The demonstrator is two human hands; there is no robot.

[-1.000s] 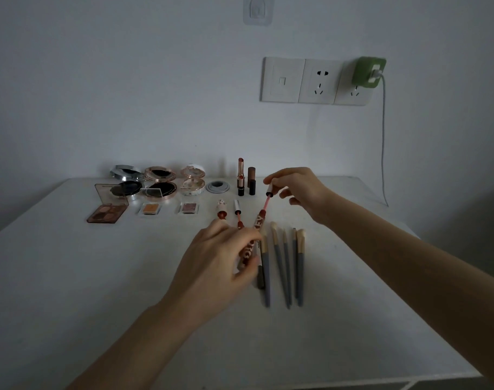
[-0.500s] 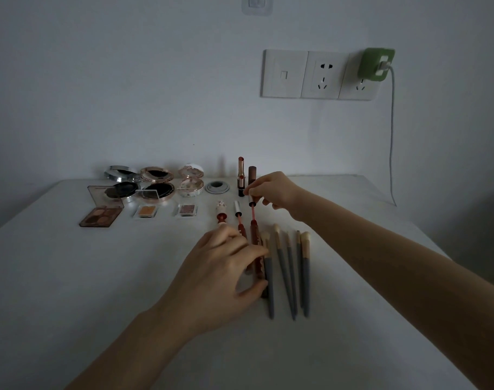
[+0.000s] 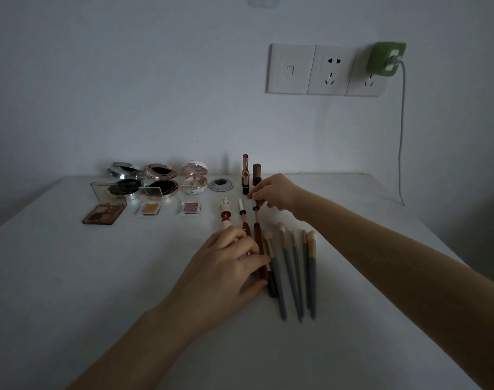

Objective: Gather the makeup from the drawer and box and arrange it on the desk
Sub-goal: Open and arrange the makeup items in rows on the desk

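On the white desk (image 3: pixel 71 277) makeup lies in rows. My right hand (image 3: pixel 276 192) pinches the wand cap (image 3: pixel 255 205) of an opened red lip gloss, its applicator lying on the desk. My left hand (image 3: pixel 226 271) rests on the gloss tube (image 3: pixel 258 240), holding it down beside two other opened lip glosses (image 3: pixel 225 213) (image 3: pixel 243 218). Several blue-handled brushes (image 3: pixel 295 271) lie just right of the tube. Two lipsticks (image 3: pixel 246 174) stand upright at the back.
Open compacts (image 3: pixel 161 178), a brown eyeshadow palette (image 3: pixel 105 213) and two small eyeshadow pans (image 3: pixel 150 208) sit at the back left. A round cable grommet (image 3: pixel 221 184) is in the desk. Wall sockets with a green charger (image 3: pixel 385 59) and hanging cable are at right.
My right hand has lowered the gloss wand from the air onto the desk and moved left. My left hand has laid the tube flat in line with the other glosses.
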